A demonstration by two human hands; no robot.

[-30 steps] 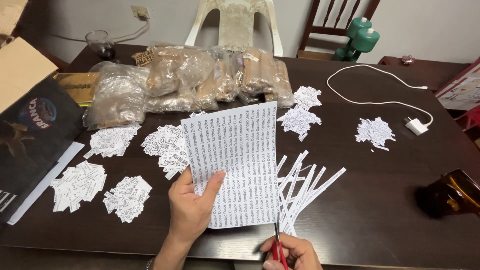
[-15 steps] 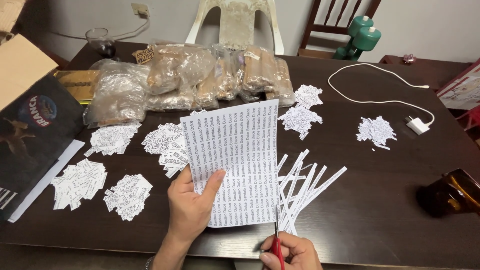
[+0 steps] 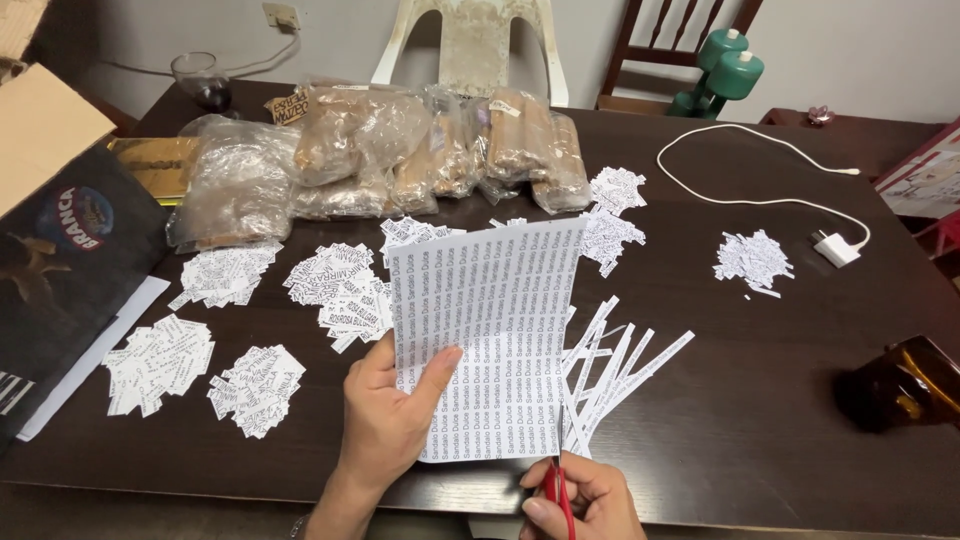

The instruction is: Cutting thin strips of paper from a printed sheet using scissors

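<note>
A printed sheet [image 3: 487, 340] stood near the front edge of the surface [image 3: 760, 400], held from the left by the left hand [image 3: 385, 420], with the right hand [image 3: 580, 500] and scissors [image 3: 560, 495] below its lower right corner. Cut strips [image 3: 615, 365] lay just right of the sheet. Piles of paper slips [image 3: 160, 360] lay to its left, another pile [image 3: 752, 260] well to the right. Plastic bags [image 3: 400, 160] sat behind the sheet, a cable [image 3: 745, 200] at the right rear, a box [image 3: 60, 240] at the left edge.

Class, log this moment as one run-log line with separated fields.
left hand: holds printed sheet | right hand: red-handled scissors at sheet's bottom edge | cut strips at right | slip piles at left
</note>
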